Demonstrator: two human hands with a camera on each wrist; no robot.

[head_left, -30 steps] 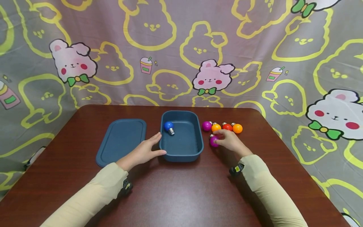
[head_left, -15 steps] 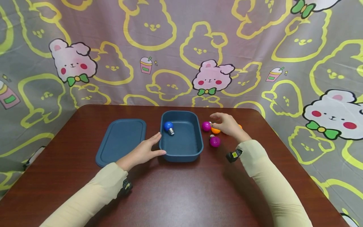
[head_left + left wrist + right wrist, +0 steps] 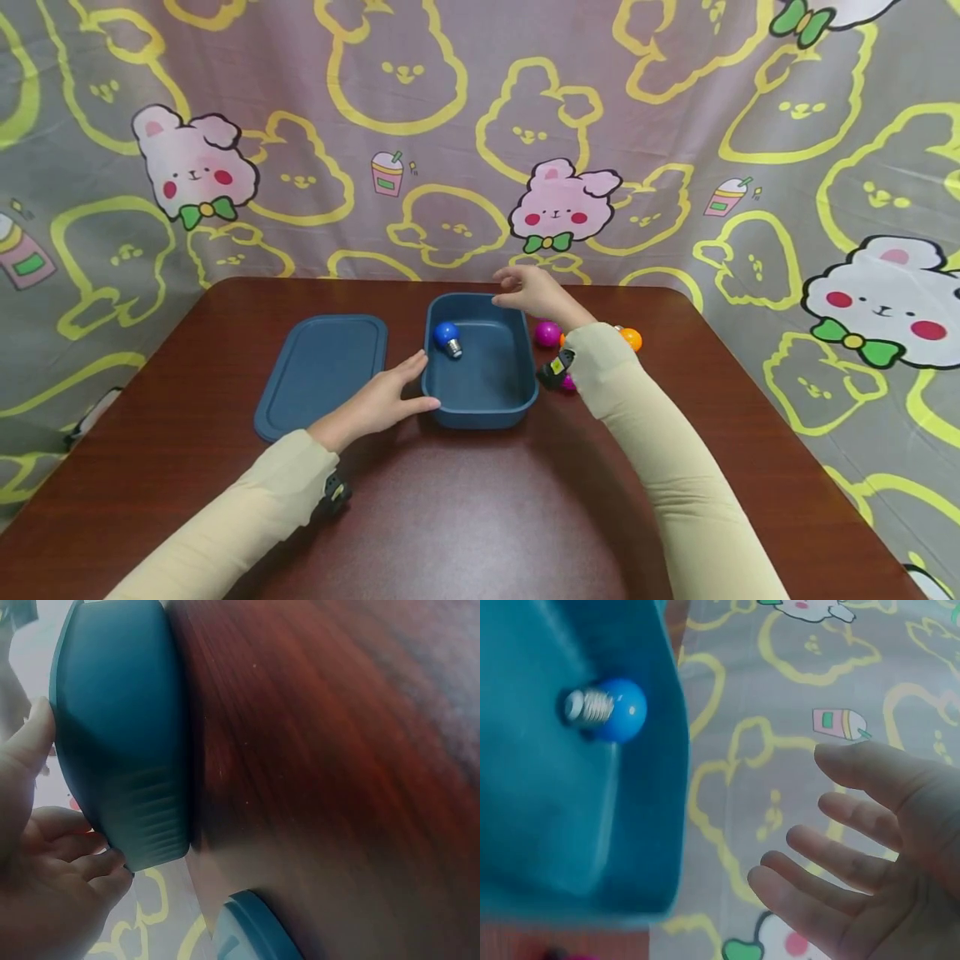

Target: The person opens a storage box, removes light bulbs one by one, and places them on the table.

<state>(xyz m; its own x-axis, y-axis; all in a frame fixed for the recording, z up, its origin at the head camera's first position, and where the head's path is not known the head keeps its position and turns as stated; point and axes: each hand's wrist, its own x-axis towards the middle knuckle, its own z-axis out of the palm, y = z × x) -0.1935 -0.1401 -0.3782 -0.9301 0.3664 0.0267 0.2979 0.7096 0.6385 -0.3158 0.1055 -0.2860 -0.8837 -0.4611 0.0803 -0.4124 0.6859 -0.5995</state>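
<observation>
A dark blue box stands in the middle of the table. Inside it, near the left wall, lies a blue light bulb with a silver screw base, also visible in the right wrist view. My left hand rests at the box's left side, fingers extended; its thumb touches the rim. My right hand hovers by the box's back right corner, holding nothing, fingers spread and slightly bent. Two magenta bulbs and an orange bulb lie right of the box. My right forearm partly covers that group and hides the red bulb.
A flat blue lid lies on the table left of the box. The brown table stretches in front, and a patterned curtain hangs behind its far edge.
My right hand has left the nearer magenta bulb, passed over the row of bulbs and moved left and back to the box's corner. My left hand stays put.
</observation>
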